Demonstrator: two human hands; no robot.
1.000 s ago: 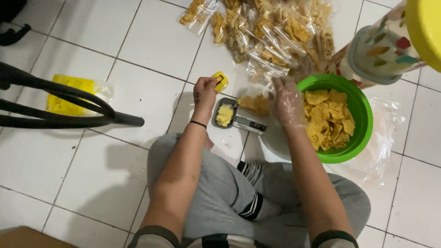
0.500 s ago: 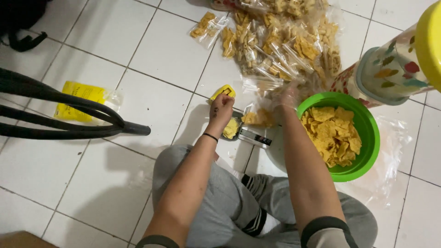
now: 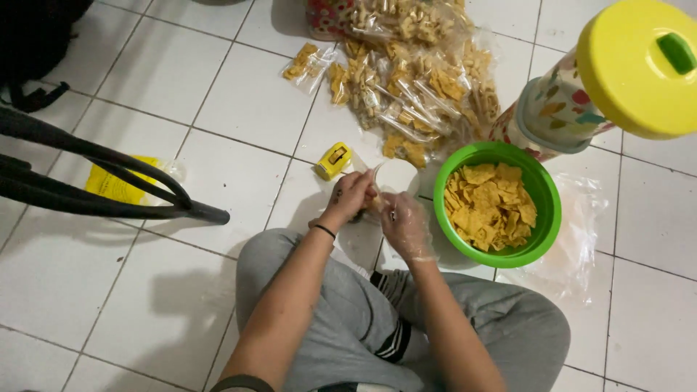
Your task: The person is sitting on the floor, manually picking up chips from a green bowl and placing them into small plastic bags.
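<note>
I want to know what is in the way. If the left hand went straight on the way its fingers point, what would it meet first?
Probably the clear bag that both hands hold open, just ahead of the left hand. Beyond it lies the pile of filled snack bags. Depth is hard to judge.

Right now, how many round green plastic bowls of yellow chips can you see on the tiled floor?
1. The round green plastic bowl of yellow chips sits on the white tiled floor just right of the gloved right hand, below the yellow-lidded container. Others may lie out of frame.

Left hand (image 3: 353, 194) and right hand (image 3: 405, 223) (gloved) close together, fingers curled.
</note>
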